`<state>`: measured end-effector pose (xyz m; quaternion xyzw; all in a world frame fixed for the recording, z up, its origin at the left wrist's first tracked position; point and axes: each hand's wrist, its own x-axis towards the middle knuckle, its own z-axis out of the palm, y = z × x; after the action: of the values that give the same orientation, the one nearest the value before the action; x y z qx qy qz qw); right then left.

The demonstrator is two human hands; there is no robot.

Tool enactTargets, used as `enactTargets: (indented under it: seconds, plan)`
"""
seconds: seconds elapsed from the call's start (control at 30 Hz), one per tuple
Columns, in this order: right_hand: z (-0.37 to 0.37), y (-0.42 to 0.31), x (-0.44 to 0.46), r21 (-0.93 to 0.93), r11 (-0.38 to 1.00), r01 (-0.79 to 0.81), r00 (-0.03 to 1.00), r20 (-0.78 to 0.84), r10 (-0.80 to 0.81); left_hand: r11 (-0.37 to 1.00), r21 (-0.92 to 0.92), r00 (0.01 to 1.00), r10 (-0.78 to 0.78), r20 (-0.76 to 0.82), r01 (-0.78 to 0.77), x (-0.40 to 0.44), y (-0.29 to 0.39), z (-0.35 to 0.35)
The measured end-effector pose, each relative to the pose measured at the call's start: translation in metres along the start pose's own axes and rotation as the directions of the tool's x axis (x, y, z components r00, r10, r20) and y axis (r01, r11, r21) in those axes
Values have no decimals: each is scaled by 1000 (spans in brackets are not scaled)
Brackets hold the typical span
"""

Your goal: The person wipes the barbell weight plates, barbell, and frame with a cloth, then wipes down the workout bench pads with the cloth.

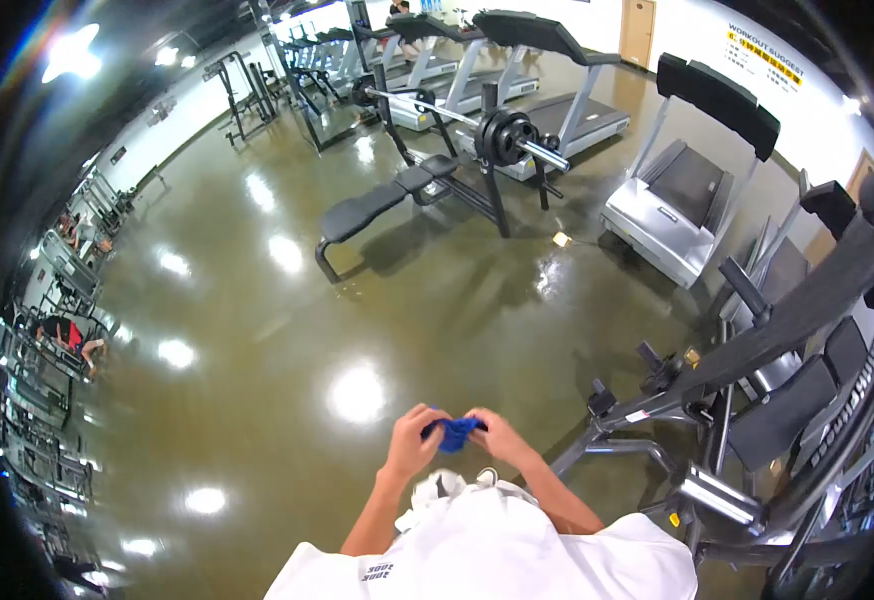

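Both of my hands are out in front of my white shirt [517,545], holding a small blue cloth [457,434] between them. My left hand [416,440] is closed on the cloth's left end, where a darker edge shows. At the other end, the fingers of my right hand [495,436] pinch the cloth. It looks bunched up in the middle, and its exact kind is too small to make out. Below the hands, a pale crumpled thing [447,487] lies against the shirt front.
Ahead stands a bench press [377,208] with a loaded barbell [507,137]. Treadmills [672,210] line the back and right. A black weight machine [757,400] rises close on my right. Shiny floor [257,400] reflects the lights. Far left, a person in red [75,335] is at a machine.
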<state>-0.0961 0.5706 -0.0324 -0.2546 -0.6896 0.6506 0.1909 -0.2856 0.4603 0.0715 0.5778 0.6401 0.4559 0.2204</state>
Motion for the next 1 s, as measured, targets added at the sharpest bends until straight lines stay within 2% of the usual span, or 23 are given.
enactTargets:
  seconds: [0.07, 0.13, 0.2, 0.27, 0.33, 0.37, 0.4, 0.43, 0.47, 0.5, 0.53, 0.6, 0.7, 0.8, 0.87, 0.93, 1.0]
  plan:
    - [-30, -19, 36, -285, 947, 152, 957, -199, -213, 999, 24, 996, 32, -88, -30, 39, -17, -2]
    - [-55, -51, 60, -288, 949, 130, 954, -224, -199, 1000, 1, 994, -11, -113, 11, 81, -24, 0]
    - [-80, -71, 91, -86, 995, -60, 967, -251, 36, 999, -31, 989, -30, -147, 25, 124, -41, 14]
    - [-97, -68, 120, -8, 1000, 15, 953, -302, -17, 997, -64, 982, -43, -185, 32, 172, -66, 30]
    - [-127, -59, 154, -215, 977, 5, 946, -314, -75, 996, -82, 966, -1, -259, -21, 228, -92, 42]
    - [-144, -55, 173, -227, 974, 1, 945, -319, -75, 995, -85, 976, -72, -206, 55, 255, -104, 44]
    - [-159, -54, 192, -232, 971, -61, 916, -398, -38, 994, -95, 976, -72, -203, 54, 284, -111, 45]
    - [-175, -53, 215, -230, 966, -120, 880, -474, -4, 999, 27, 993, 28, -118, -25, 316, -118, 44]
    - [-191, -55, 235, -230, 965, -127, 880, -475, 2, 984, 142, 993, 115, -20, -111, 345, -123, 42]
    - [-209, -61, 255, -282, 955, -90, 853, -517, -72, 985, 137, 994, 111, -19, -108, 372, -126, 41]
    - [-230, -68, 279, -340, 939, -49, 819, -551, -157, 983, 108, 989, 151, -4, -149, 406, -128, 43]
    - [-267, -83, 310, -335, 939, -81, 785, -602, -147, 975, 41, 976, 215, 35, -217, 455, -129, 51]
    - [-325, -101, 351, -467, 878, -108, 697, -665, -268, 985, -45, 978, 172, 115, -168, 534, -124, 62]
    - [-373, -109, 380, -467, 866, -178, 598, -750, -281, 987, -94, 972, 148, 185, -133, 605, -117, 80]
    - [-401, -113, 402, -455, 872, -180, 513, -800, -311, 953, -205, 951, 258, 171, -222, 648, -114, 95]
    - [-432, -107, 425, -421, 890, -175, 432, -845, -315, 955, -210, 944, 255, 212, -211, 685, -119, 112]
    - [-469, -101, 455, -410, 900, -149, 413, -853, -320, 930, -257, 924, 321, 208, -265, 727, -118, 127]
